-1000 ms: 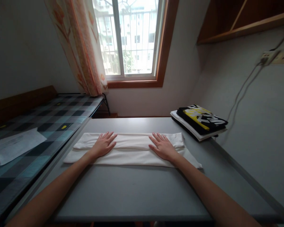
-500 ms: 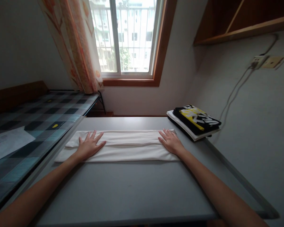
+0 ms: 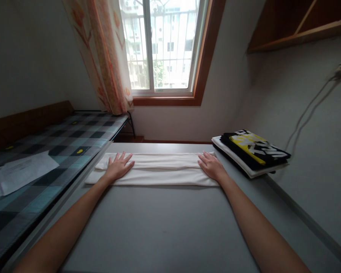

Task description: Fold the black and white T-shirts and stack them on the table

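A white garment (image 3: 161,176), folded into a long strip, lies crosswise on the grey table (image 3: 159,223). On its left part rests my left hand (image 3: 118,168), palm down with the fingers spread. My right hand (image 3: 212,167) presses flat on the right end of the strip, fingers apart. Neither hand grips the cloth. A lengthwise fold line runs along the strip between the two hands. What kind of garment it is cannot be made out.
A stack of folded clothes (image 3: 251,151), black and yellow print on top, sits at the table's far right. Left of the table stands a bed with a checked mattress (image 3: 82,142) and papers (image 3: 28,170) on it. A wooden shelf (image 3: 301,38) juts out upper right.
The camera view has turned slightly left, so the scene sits further right. Both hands, flat on the white garment, have slid a little farther from me along with the cloth.
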The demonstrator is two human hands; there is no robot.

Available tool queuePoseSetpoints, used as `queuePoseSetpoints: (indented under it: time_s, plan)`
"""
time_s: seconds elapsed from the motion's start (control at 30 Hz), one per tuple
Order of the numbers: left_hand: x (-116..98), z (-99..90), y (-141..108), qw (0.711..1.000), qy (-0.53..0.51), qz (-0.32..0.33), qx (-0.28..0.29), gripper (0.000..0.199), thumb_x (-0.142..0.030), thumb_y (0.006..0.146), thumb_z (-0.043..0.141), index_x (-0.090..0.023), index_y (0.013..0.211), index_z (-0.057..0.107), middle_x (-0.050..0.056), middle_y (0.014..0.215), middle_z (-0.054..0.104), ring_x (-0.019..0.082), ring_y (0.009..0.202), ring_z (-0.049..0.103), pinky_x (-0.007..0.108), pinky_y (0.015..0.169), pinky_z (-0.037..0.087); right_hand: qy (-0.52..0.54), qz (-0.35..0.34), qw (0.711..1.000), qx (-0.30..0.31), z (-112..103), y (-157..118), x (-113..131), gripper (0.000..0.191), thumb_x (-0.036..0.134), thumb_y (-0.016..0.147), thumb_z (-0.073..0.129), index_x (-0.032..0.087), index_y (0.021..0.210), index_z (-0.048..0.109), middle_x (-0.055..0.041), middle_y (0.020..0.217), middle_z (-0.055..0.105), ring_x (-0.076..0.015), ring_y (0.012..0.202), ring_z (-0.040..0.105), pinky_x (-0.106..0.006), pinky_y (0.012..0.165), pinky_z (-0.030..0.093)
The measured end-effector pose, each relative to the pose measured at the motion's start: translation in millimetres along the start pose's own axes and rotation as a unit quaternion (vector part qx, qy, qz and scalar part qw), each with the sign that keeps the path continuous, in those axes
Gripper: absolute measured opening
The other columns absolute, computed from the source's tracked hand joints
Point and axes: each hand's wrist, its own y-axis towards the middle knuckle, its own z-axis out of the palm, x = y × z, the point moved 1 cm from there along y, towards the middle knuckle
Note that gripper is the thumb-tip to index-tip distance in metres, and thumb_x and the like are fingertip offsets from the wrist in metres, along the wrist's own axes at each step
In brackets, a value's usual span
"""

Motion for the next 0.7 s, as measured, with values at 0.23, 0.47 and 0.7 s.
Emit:
queuePoseSetpoints:
  time_s: [0.23,0.47,0.7]
  plan:
    - [20.9,-7.4,-9.0,0.991,0.029,-0.074,-0.108,0.052,-0.031,0.096,0.028,-0.016,0.141,0.049,0.015,0.144,0.051,0.03,0.131,0.046,0.048,0.107,0.033,0.005,0.041,0.999,-0.033,0.7,-9.3,-3.7,0.051,0.041,0.098,0.029,0.019,0.134,0.058,-0.0121,0.145,0.05,-0.0278,0.135,0.042,-0.043,0.107,0.036]
    - [46.0,-34.0,-25.4,0.976,0.09,-0.176,-0.086,0.046,-0.025,0.091,0.031,-0.005,0.114,0.067,0.027,0.114,0.063,0.04,0.104,0.059,0.051,0.082,0.044,0.026,0.048,0.998,-0.02,2.6,-10.3,-5.0,0.051,0.041,0.099,0.029,0.018,0.133,0.059,-0.014,0.144,0.05,-0.0288,0.135,0.042,-0.045,0.107,0.036]
    - [48.2,-47.8,-26.8,0.968,0.07,-0.24,-0.028,0.052,-0.041,0.089,0.038,-0.005,0.11,0.069,0.027,0.109,0.066,0.04,0.1,0.063,0.048,0.082,0.046,0.027,0.049,0.998,-0.031,-1.1,-11.5,-3.3,0.048,0.039,0.098,0.031,0.019,0.131,0.061,-0.0128,0.142,0.053,-0.0285,0.132,0.045,-0.043,0.106,0.037]
